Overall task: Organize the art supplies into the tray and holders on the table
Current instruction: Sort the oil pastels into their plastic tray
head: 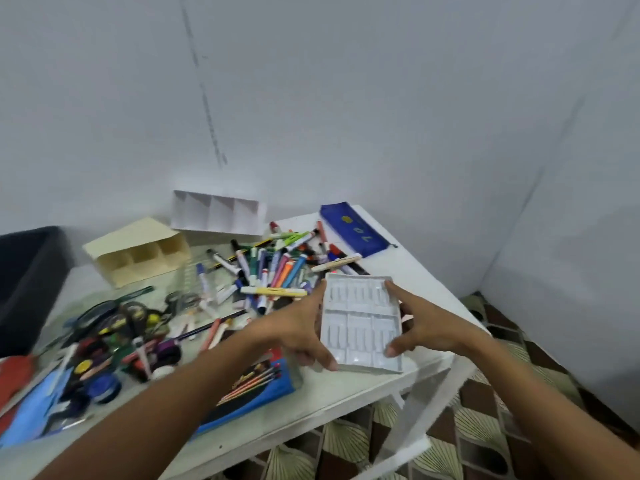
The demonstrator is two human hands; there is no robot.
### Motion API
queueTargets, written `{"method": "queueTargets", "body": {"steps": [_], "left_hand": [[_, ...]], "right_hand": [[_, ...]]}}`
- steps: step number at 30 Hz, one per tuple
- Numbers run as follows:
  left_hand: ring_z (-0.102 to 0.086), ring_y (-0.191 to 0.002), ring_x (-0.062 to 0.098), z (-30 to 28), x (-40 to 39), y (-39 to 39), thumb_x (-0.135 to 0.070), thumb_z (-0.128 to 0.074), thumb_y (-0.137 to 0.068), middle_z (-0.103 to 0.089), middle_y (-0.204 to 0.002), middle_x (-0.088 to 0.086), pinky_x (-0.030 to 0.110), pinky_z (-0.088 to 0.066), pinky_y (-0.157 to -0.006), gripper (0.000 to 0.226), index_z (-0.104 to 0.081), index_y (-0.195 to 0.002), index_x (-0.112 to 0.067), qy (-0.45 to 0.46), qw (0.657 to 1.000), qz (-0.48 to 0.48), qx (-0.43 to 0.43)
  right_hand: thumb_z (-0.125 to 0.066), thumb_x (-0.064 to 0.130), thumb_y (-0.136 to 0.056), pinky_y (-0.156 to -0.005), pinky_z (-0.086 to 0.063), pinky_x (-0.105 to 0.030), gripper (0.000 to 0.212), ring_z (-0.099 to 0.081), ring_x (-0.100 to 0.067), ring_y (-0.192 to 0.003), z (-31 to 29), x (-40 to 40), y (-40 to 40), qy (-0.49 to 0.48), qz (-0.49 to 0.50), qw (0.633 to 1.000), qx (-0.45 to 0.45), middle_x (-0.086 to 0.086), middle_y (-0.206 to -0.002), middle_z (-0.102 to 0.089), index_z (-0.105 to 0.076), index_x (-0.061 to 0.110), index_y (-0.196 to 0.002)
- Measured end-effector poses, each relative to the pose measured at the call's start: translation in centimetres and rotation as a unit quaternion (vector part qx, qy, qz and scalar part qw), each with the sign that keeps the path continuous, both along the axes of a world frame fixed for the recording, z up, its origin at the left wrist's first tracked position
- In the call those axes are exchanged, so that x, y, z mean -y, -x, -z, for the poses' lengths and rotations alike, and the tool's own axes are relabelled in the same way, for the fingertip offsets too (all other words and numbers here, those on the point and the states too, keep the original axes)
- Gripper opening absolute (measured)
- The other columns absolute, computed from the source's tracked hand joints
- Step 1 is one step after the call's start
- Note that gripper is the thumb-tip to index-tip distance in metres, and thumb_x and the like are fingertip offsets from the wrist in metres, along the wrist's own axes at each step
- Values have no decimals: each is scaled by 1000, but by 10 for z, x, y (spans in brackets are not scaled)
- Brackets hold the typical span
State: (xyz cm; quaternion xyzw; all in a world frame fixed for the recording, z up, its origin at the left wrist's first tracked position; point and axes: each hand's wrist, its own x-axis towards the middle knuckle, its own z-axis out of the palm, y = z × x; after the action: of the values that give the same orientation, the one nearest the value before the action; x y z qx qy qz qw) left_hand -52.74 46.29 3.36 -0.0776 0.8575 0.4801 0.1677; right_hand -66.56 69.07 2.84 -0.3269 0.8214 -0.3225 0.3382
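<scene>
I have the tray between both hands near the table's right edge, just short of the front right corner. It is white moulded plastic with ribbed compartments, all of them bare as far as I can see. My left hand grips its left side, forefinger stretched along the far part of that edge and thumb hooked round the near left corner. My right hand grips the right side, forefinger reaching to the far right corner, thumb pressing on the near compartments, the other fingers curled behind the edge. I cannot tell whether the tray is lifted or resting on the table.

Just behind the tray, toward the middle of the table, lies a loose heap of markers. A blue pouch sits at the far right corner. Along the far edge a white holder with four compartments stands against the wall, and a cream holder with three openings stands left of it. Toward the left edge is a blurred jumble of scissors, paint pots and pencils. A brush pack lies near the front edge, partly under my left forearm.
</scene>
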Motion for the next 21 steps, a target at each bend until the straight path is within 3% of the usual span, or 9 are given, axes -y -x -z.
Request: {"method": "queueTargets", "body": {"steps": [3,7,9,12,14,16,18,21], "left_hand": [[-73,-78,25,6,-35,48,-5,-91,-56,-60,-114,3,37,-59,-56,120,-14,-136,-51,17,999,42,24],[-71,-88,24,14,-68,94,-6,-92,-57,-58,-121,4,43,-62,-68,100,-30,-132,-29,65,992,89,55],[-69,-93,23,19,-76,107,-8,-92,-59,-58,-123,4,37,-62,-66,94,-33,-129,-26,96,987,106,71],[-59,-102,17,25,-76,118,-16,-90,-61,-56,-120,-4,24,-55,-67,93,-33,-133,-23,163,977,129,49],[-61,-91,15,27,-71,122,-17,-90,-62,-57,-114,-4,23,-56,-64,88,-37,-132,-22,169,976,126,52],[-62,-85,14,26,-69,121,-23,-91,-61,-61,-114,-2,27,-56,-65,87,-42,-132,-21,187,973,125,50],[-58,-102,18,27,-68,118,-41,-89,-60,-60,-122,0,28,-50,-76,89,-43,-133,-22,269,954,126,-34],[-41,-126,25,39,-71,109,-72,-62,-75,-47,-138,7,38,-41,-97,95,-33,-146,-17,385,881,169,-218]], "right_hand": [[-89,12,-65,-81,-58,-35,127,-64,-21,-99,3,-46,18,-17,53,998,7,1,-122,-53,-1,31,-154],[-88,7,-64,-83,-58,-36,123,-66,-23,-97,15,-75,37,-40,95,994,19,-1,-117,-56,-7,31,-154],[-87,5,-65,-81,-59,-39,117,-66,-23,-93,18,-77,45,-54,97,994,10,-1,-111,-59,-14,30,-153],[-88,12,-65,-69,-58,-29,123,-65,-17,-85,23,-72,58,-75,91,993,-10,2,-113,-61,-7,30,-155],[-90,27,-64,-82,-51,-29,128,-60,-18,-98,26,-70,63,-122,74,988,-53,-2,-132,-55,0,32,-155],[-85,47,-65,-98,-44,-38,121,-51,-25,-118,28,-69,66,-163,68,979,-104,-9,-144,-42,-6,33,-155],[-73,68,-67,-105,-38,-45,110,-38,-29,-132,30,-68,63,-155,72,971,-168,-8,-149,-29,-14,34,-154],[-30,94,-67,-117,-15,-52,113,-2,-28,-149,43,-62,49,-151,29,953,-262,0,-163,1,-3,29,-155]]}}
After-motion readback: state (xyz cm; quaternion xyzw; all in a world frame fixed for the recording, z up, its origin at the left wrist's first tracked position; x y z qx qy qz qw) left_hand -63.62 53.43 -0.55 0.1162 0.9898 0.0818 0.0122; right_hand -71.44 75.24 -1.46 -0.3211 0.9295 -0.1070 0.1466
